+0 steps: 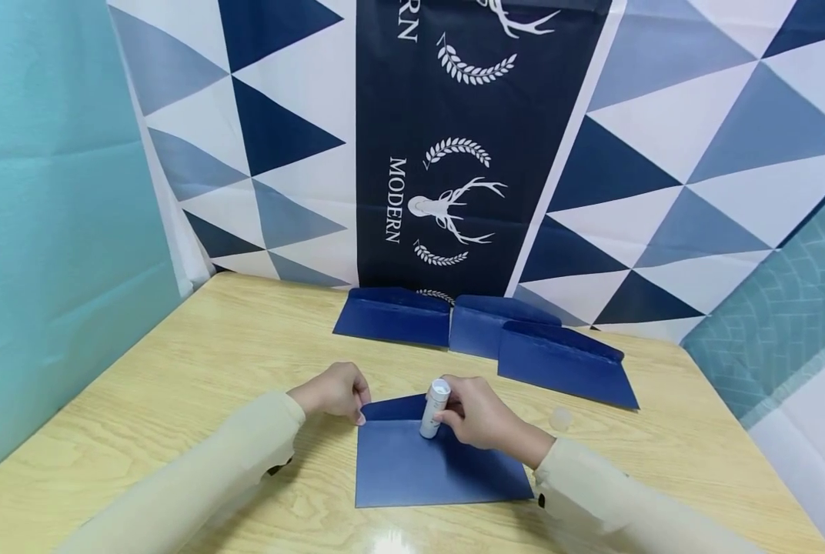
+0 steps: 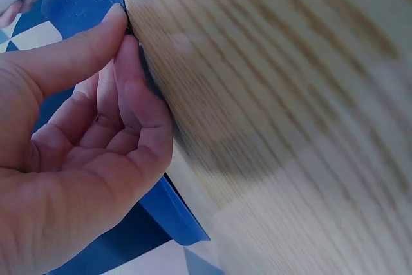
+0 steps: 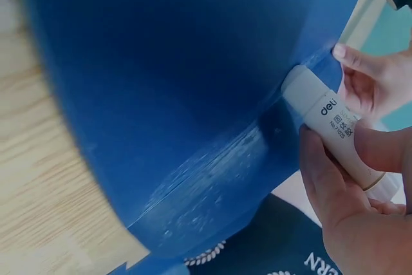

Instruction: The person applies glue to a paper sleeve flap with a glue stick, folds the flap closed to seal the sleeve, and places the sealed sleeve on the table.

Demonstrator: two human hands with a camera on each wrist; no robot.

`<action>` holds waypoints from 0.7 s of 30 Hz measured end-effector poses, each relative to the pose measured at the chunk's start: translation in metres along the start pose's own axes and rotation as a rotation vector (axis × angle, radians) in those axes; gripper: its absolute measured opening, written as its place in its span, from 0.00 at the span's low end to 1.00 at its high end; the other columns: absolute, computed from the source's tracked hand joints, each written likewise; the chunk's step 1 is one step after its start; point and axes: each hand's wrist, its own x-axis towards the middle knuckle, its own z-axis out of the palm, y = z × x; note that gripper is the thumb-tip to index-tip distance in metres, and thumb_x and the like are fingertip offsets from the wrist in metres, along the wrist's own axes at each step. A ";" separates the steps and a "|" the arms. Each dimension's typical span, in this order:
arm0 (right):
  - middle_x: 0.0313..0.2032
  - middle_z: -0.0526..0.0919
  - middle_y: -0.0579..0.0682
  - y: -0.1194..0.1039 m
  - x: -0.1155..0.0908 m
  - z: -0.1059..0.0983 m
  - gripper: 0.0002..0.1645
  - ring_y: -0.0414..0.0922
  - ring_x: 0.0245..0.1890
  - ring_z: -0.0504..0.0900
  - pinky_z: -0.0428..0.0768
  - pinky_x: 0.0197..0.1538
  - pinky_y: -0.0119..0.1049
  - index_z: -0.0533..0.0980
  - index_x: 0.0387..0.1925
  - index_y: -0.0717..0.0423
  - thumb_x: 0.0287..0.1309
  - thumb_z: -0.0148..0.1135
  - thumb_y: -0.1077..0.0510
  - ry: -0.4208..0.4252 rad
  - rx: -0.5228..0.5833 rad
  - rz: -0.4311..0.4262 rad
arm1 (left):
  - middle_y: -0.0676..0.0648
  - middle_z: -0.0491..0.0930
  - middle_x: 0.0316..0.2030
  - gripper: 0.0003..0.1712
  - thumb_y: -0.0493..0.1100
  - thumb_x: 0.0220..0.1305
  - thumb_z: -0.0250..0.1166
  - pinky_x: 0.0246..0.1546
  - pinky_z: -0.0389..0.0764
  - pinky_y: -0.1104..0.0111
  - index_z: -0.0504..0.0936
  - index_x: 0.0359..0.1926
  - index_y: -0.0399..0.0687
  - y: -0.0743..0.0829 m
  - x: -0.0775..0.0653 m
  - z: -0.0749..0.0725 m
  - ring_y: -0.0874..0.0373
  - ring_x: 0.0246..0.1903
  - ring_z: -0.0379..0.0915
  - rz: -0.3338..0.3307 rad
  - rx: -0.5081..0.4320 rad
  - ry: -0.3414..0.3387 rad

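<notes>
- Desk [image 1: 267, 338], one: the left edge meets a teal sheet [image 1: 52, 231]; a broad stretch of wood grain lies between that edge and the left forearm.
- Left hand [image 1: 338, 392], first of two hands: thumb and fingers pinch the left edge of the near envelope, beside the flap.
- Near envelope [image 1: 412, 473], one: blue, lying on the desk between the hands, flap opened toward the rear. Whitish streaks show along the fold in the right wrist view.
- Glue stick [image 1: 435, 412], one: white, marked "deli", tilted, its lower end at the flap fold.
- Right hand [image 1: 480, 415], second of two: grasps the glue stick between thumb and fingers, above the envelope.
- Rear envelopes, three, all blue: left one [image 1: 393, 317] just beside the middle one [image 1: 475, 331]; right one [image 1: 565, 365] overlaps the middle. A strip of desk separates them from the near envelope.
- Translucent cap [image 1: 560, 418], one: just right of the right hand, well inside the desk's right edge.
</notes>
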 end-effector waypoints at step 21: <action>0.37 0.85 0.54 0.015 -0.026 -0.022 0.09 0.41 0.34 0.85 0.80 0.34 0.28 0.76 0.40 0.60 0.56 0.65 0.64 0.022 -0.038 0.110 | 0.51 0.80 0.22 0.07 0.29 0.44 0.74 0.26 0.72 0.75 0.85 0.26 0.39 0.001 0.000 -0.007 0.63 0.23 0.67 -0.002 -0.086 -0.039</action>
